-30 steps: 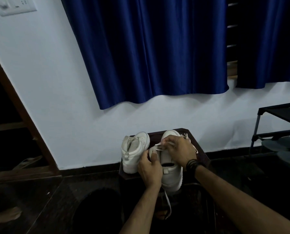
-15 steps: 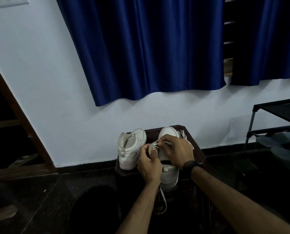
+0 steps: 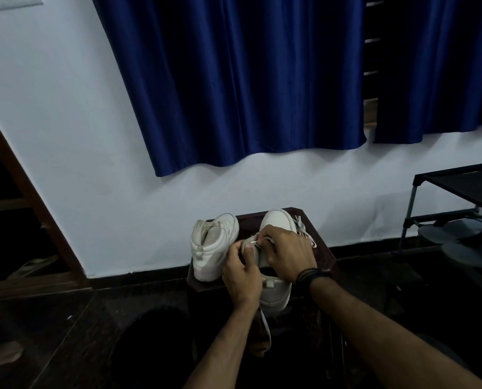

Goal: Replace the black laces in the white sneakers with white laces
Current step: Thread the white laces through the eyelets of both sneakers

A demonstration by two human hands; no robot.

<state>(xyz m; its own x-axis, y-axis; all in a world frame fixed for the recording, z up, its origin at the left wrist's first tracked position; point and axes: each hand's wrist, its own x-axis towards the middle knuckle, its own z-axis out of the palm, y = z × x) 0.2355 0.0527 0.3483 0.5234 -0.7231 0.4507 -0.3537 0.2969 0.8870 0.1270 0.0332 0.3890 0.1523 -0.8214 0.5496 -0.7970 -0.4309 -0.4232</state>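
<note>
Sneakers sit side by side on a small dark stool (image 3: 322, 255) against the white wall, toes pointing to twelve o'clock and heels toward the person, which puts the eyelet rows within easy reach for threading. In the head view, the only one there is, the left sneaker (image 3: 213, 245) stands untouched at about nine o'clock from the hands; whether it carries a lace cannot be made out. The right sneaker (image 3: 276, 287) is the one being worked on. The left hand (image 3: 241, 276) curls around its near side at the collar, thumb up against the tongue, apparently to steady the upper and hold the eyelets open. The right hand (image 3: 286, 254), with dark bands at the wrist, arches over the tongue from three o'clock, its fingertips pressed together on a white lace (image 3: 252, 242) whose stiff pale tip pokes out toward nine o'clock, likely being aimed at an eyelet. A loose stretch of lace hangs off the stool at six o'clock, and more pale lace lies bunched at one o'clock beside the toe. No black lace is visible, so the threading stage seems under way. A blue curtain (image 3: 248, 80) hangs above, and a dark rack (image 3: 458, 192) stands at three o'clock.
</note>
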